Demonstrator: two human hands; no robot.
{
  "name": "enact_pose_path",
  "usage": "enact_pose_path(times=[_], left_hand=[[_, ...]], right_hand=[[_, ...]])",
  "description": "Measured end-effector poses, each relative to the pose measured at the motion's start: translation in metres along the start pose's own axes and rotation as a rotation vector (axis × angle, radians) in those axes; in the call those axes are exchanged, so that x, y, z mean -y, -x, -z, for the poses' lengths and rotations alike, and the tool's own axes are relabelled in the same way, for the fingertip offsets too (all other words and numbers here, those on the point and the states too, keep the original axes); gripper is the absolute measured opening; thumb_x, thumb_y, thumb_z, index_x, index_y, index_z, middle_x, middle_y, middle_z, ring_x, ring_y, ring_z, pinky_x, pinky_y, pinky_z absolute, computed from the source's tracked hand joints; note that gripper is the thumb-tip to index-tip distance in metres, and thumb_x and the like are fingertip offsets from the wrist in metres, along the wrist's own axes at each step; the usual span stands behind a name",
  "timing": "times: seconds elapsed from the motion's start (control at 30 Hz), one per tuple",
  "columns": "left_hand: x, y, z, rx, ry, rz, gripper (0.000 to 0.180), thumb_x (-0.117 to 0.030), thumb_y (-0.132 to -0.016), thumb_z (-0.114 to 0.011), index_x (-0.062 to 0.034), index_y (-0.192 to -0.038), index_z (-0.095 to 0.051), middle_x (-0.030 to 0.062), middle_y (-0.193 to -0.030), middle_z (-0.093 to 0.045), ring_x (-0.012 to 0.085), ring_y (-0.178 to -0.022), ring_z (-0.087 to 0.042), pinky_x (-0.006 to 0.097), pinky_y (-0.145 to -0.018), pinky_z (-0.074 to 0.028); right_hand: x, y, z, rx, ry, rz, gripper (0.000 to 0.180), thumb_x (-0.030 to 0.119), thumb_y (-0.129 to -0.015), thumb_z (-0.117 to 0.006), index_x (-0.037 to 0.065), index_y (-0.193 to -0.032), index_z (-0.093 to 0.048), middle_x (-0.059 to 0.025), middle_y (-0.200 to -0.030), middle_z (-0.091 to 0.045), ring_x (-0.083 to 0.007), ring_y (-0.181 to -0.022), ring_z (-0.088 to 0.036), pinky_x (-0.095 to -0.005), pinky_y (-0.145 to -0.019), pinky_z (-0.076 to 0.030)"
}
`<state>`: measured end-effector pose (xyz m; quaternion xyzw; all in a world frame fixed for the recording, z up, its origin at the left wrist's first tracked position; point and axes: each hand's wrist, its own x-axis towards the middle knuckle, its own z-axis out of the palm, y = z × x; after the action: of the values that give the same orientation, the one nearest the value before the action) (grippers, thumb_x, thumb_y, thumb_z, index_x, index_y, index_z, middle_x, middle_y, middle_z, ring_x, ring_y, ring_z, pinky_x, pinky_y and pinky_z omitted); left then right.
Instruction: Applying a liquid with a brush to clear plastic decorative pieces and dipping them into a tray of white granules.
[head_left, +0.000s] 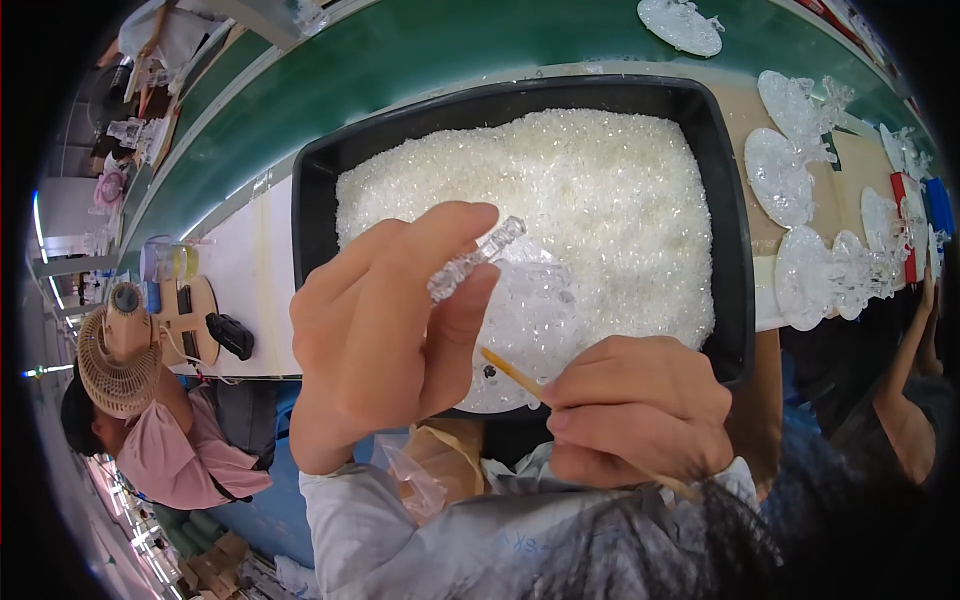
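Note:
My left hand (385, 320) is closed, pinching a small clear, ridged piece (478, 257) between thumb and fingers above the tray. In my right hand (640, 410) is a thin yellowish stick (512, 375), gripped in a pinch, its tip pointing up and left toward the left hand. Below and between the hands, a clear round disc (525, 320) with clear parts on it lies at the near side of the black tray (735, 250). A small dark spot shows near its lower edge. The left fingers hide part of the disc.
Whitish glittering granules (600, 200) fill the tray. Several clear discs with upright clear parts (780, 178) stand to the right, beside red and blue boxes (908, 225). Another clear disc (680, 25) rests on the green surface (450, 60). People sit at left (170, 430) and right (905, 420).

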<state>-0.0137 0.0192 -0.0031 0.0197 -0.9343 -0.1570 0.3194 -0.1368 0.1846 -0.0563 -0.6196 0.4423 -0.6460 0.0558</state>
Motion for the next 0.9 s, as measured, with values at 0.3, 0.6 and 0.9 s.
enact_pose_path(times=[0.3, 0.6, 0.9], left_hand=[[0.002, 0.0, 0.001, -0.053, 0.044, -0.019, 0.028, 0.013, -0.073, -0.07, 0.0112, -0.099, -0.063, 0.0178, -0.087, -0.068, 0.026, -0.059, -0.063, 0.029, -0.051, -0.05], [-0.004, 0.006, 0.003, -0.052, 0.082, 0.019, 0.028, 0.014, -0.072, -0.069, 0.0117, -0.1, -0.063, 0.0173, -0.084, -0.068, 0.0264, -0.06, -0.064, 0.03, -0.053, -0.052], [-0.002, 0.003, 0.003, -0.047, 0.062, 0.027, 0.027, 0.012, -0.075, -0.07, 0.0115, -0.101, -0.063, 0.0178, -0.085, -0.068, 0.0252, -0.061, -0.065, 0.029, -0.054, -0.051]], right_hand=[[0.007, -0.004, 0.014, 0.033, -0.044, 0.015, 0.028, 0.004, -0.069, -0.083, -0.006, -0.087, -0.065, -0.0209, -0.078, -0.068, -0.0289, -0.06, -0.068, -0.0319, -0.052, -0.056], [-0.003, 0.005, 0.006, -0.074, 0.074, 0.017, 0.029, -0.009, -0.058, -0.072, -0.005, -0.086, -0.063, -0.02, -0.077, -0.068, -0.0275, -0.06, -0.067, -0.0338, -0.054, -0.057], [-0.003, 0.008, 0.002, -0.14, 0.155, 0.064, 0.017, 0.005, -0.076, -0.076, -0.005, -0.084, -0.065, -0.018, -0.079, -0.065, -0.0296, -0.064, -0.067, -0.0341, -0.055, -0.057]])
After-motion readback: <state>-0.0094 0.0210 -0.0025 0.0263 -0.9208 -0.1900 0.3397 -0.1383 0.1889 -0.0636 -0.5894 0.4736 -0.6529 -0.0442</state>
